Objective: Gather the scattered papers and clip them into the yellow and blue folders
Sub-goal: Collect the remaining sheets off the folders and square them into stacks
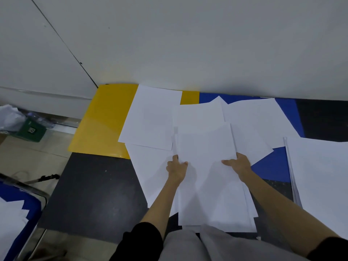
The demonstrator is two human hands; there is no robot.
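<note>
Between both hands [177,169] [240,164]: paper stack [207,166], long axis fwd.

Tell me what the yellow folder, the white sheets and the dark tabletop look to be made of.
Yellow folder: probably plastic, glossy, since light glares softly off it.
White sheets: thin matte paper; the edges overlap and flex in the stack both hands hold.
Dark tabletop: hard, dull black surface with pale specks; exact material unclear.

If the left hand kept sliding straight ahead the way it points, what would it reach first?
Probably the white sheet lying across the yellow folder; the left hand, gripping the paper stack, points up toward its near edge. Depth is uncertain.
</note>
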